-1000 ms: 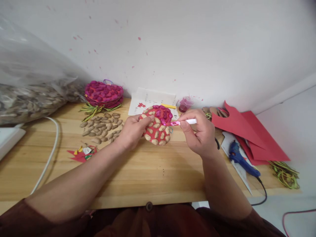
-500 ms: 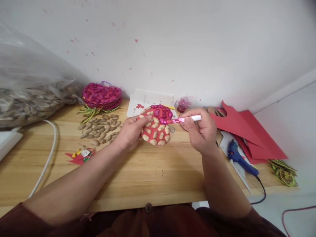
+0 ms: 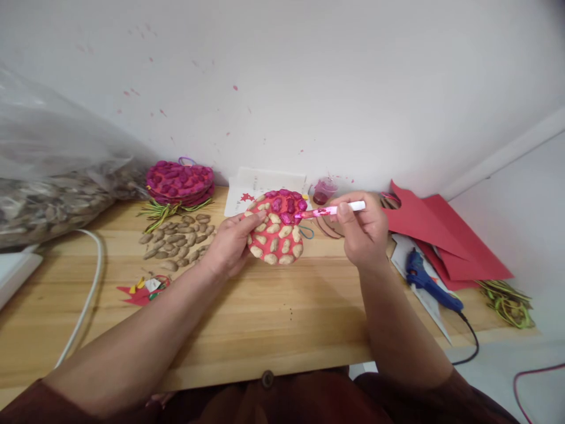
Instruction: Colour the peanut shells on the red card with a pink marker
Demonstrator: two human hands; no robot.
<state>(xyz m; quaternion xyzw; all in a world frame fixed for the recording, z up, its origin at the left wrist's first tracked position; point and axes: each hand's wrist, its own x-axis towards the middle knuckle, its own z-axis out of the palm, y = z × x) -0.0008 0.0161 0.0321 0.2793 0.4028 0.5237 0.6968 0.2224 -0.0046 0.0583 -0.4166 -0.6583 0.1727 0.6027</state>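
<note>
In the head view, the left hand (image 3: 229,244) grips a red disc (image 3: 279,237) by its left edge, thumb pressed on top and the other fingers mostly hidden beneath. The disc is held up over the middle of the table (image 3: 265,330), tilted so that its face shows. Peanuts (image 3: 271,258) cover it: those at the far right are painted bright pink, while those on the left and near parts are bare. A blue-green loop (image 3: 308,234) sticks out from its right edge.

The right hand (image 3: 362,229) is closed around a brush (image 3: 326,210) with a white handle end, pinched between thumb and fingers. The pink-smeared brush points left, and its tip meets the painted peanuts at the right side of the disc.

Beyond the disc, printed paper (image 3: 269,178) lies near the wall (image 3: 282,70), with a clear cup (image 3: 324,191) of dark pink liquid to its right. At far left stands a stack of pink peanut discs (image 3: 179,179); loose peanuts (image 3: 176,239) lie nearer, and a large clear bag (image 3: 48,200) sits further left. On the right are red sheets (image 3: 445,235), with a blue glue gun (image 3: 432,282) just nearer and green strands (image 3: 507,303) at the table's right end.
</note>
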